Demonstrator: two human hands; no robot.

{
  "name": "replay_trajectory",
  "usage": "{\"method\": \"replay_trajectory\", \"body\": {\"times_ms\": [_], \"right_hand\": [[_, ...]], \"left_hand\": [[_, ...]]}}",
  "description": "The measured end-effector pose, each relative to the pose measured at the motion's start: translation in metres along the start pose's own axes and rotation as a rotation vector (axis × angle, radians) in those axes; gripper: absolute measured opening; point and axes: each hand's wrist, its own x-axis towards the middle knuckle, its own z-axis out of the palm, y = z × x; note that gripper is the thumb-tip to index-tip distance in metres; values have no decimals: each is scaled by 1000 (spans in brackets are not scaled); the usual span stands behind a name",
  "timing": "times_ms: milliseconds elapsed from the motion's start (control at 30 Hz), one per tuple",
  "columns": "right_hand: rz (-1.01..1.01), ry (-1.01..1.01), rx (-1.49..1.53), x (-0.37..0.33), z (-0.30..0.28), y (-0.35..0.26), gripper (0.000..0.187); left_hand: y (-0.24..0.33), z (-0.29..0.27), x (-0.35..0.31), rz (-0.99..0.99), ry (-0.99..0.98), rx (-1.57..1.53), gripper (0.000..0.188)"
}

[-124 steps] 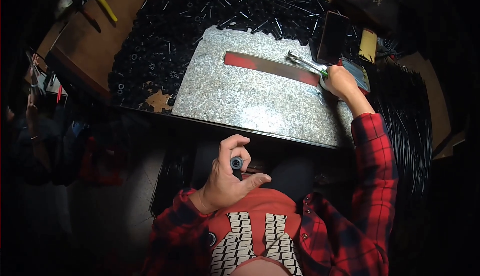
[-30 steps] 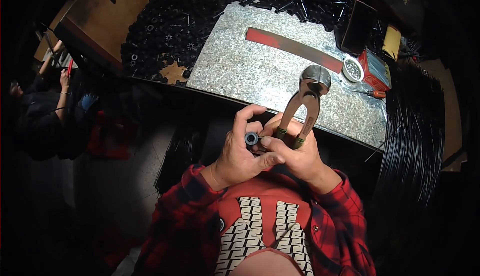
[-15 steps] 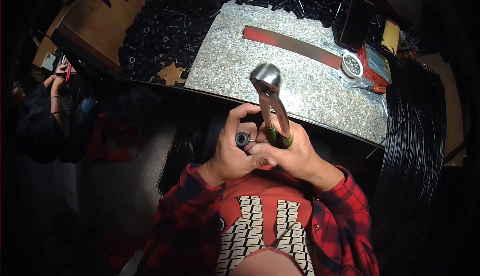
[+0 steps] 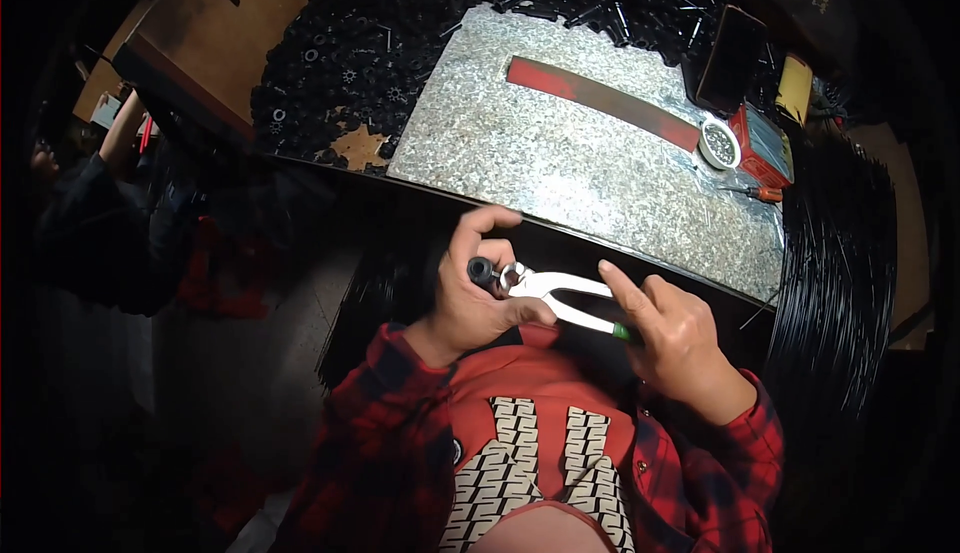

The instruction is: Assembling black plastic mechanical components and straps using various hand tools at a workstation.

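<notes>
My left hand (image 4: 462,303) is closed round a small black ring-ended cylinder (image 4: 480,271), its hollow end showing between thumb and fingers. My right hand (image 4: 682,338) grips the green-handled end-cutting pincers (image 4: 545,284) by the handles, its index finger stretched along the upper one. The pincers lie almost level, their rounded jaws pointing left, right beside the black cylinder. Whether the jaws bite on anything cannot be made out. Both hands are in front of my chest, just short of the bench edge.
Beyond my hands is a speckled bench top (image 4: 470,143) with a red-and-brown strip (image 4: 600,100). At its right are a white bowl of small metal pieces (image 4: 718,143), a red box (image 4: 765,153) and an orange-handled screwdriver (image 4: 765,194). Black parts (image 4: 350,43) heap behind; black rods (image 4: 835,253) hang right.
The pincers have swung from pointing away from me to lying level, jaws leftward at the black cylinder. My right hand has moved right and down; the left keeps its hold.
</notes>
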Motion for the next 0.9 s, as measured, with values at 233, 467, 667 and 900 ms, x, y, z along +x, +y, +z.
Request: {"method": "replay_trajectory", "body": {"times_ms": [233,467,667,900], "right_hand": [[-1,71,-123,-4,9,2,65],[-35,182,-271,-8,15,8,68],[-58,219,-366,-10,14,12,65],[-13,76,-266,-8,4,4,61]], "left_hand": [[3,8,3,-25,38,-23,94],[2,13,0,30,20,27,89],[2,16,0,59,9,101,86],[0,16,1,66,22,114,85]]}}
